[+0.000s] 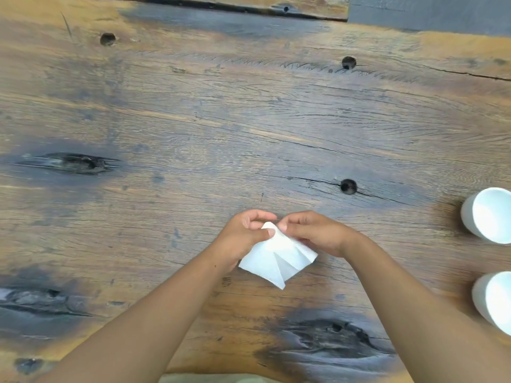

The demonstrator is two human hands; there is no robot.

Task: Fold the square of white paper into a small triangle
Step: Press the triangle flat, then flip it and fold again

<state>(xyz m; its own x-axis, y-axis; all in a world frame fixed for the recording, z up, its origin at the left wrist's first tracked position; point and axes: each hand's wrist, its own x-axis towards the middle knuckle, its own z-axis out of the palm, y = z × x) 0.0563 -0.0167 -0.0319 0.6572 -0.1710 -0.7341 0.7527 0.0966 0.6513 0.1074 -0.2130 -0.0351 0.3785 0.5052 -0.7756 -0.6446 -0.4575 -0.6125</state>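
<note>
The white paper [272, 258] is partly folded and sits just above the wooden table [193, 120], near the lower middle of the head view. Its far corner is pinched between both hands, and a loose point hangs toward me. A crease runs down its middle, with an overlapping flap on the right. My left hand [243, 236] grips the far corner from the left, thumb on top. On the other side my right hand [312, 230] pinches the same corner with its fingertips. The paper's far tip is hidden behind my fingers.
Two white cups stand at the right edge, one [488, 215] farther away and one [495, 299] nearer. The table has dark knots, cracks and round holes [348, 186]. A grey surface [431, 9] lies beyond the table's far right corner.
</note>
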